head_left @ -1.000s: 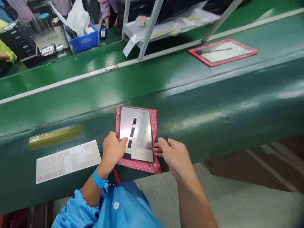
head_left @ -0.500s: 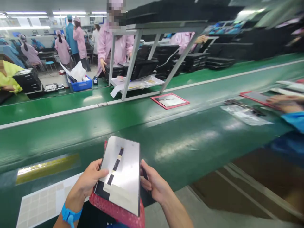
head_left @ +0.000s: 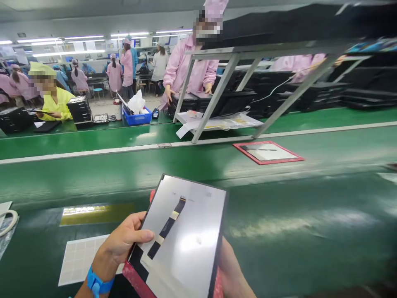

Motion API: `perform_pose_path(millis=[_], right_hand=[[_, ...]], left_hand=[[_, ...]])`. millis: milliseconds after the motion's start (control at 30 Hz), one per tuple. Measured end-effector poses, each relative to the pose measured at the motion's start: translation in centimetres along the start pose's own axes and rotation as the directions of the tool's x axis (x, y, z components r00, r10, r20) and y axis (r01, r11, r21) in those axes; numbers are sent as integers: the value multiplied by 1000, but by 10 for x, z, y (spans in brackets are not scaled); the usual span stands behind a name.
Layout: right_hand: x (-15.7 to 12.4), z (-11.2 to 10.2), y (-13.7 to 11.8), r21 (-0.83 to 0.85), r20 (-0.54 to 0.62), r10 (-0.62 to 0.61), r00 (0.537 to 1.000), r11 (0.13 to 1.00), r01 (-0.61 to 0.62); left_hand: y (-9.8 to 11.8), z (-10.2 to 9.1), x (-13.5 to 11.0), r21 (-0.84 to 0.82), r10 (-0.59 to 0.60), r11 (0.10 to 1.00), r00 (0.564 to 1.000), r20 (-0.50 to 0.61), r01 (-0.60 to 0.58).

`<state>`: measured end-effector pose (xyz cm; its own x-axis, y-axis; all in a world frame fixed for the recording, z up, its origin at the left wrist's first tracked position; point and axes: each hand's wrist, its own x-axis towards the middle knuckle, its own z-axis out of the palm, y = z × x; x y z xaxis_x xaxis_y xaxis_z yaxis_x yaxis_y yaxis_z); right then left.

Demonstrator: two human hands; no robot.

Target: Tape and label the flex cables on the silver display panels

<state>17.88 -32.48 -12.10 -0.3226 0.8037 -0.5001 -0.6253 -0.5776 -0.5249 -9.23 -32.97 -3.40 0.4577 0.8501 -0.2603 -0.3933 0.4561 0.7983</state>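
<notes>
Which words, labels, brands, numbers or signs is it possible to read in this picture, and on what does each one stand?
No word, brand or number can be read.
Small printed marks on the back of the display panel, near its top edge: too blurred to read.
Label on the small dark bottle on the far conveyor: too small to read.

A display panel (head_left: 182, 236) between left hand (head_left: 124, 242) and right hand (head_left: 232, 271)
</notes>
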Motion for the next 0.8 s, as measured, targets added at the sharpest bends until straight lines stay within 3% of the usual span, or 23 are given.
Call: perform_pose_path(millis=[167, 300, 367, 433, 467, 500, 567, 633, 667, 700, 733, 800], right_hand=[[-1, 25, -33, -84, -37, -245, 969, 967, 241], [10, 50, -45, -395, -67, -233, 970, 899, 189], [23, 64, -45, -459, -77, -202, 976, 876, 145], [44, 79, -48, -467, -88, -229, 969, 869, 163], [58, 87, -50, -466, -96, -257, 962, 865, 185], [74, 97, -53, -461, -101, -287, 953, 862, 211], [111, 117, -61, -442, -105, -333, 937, 860, 256], [151, 137, -68, -426, -134, -367, 920, 860, 281], [170, 146, -70, -421, -157, -376, 913, 862, 282], [189, 154, -71, -418, -183, -378, 908, 865, 276], [206, 160, -71, -417, -207, -374, 904, 870, 265], [235, 166, -66, -420, -247, -353, 902, 878, 228]], left_hand=[[13, -17, -12, 240, -9, 970, 998, -69, 26], [27, -40, -15, 427, 0, 903, 993, -116, 50], [37, -56, -11, 467, 15, 882, 987, -161, 63], [50, -73, -4, 525, 105, 849, 957, -269, 55], [57, -82, -1, 560, 191, 827, 918, -348, 40], [65, -91, 0, 599, 300, 800, 851, -431, 21], [79, -102, -3, 678, 529, 735, 639, -559, -15], [83, -104, -13, 742, 684, 669, 417, -599, -32], [80, -101, -21, 765, 724, 644, 350, -595, -32], [72, -95, -30, 781, 746, 624, 318, -585, -29], [61, -88, -38, 792, 756, 611, 314, -574, -23], [30, -70, -55, 799, 748, 601, 356, -560, -5]])
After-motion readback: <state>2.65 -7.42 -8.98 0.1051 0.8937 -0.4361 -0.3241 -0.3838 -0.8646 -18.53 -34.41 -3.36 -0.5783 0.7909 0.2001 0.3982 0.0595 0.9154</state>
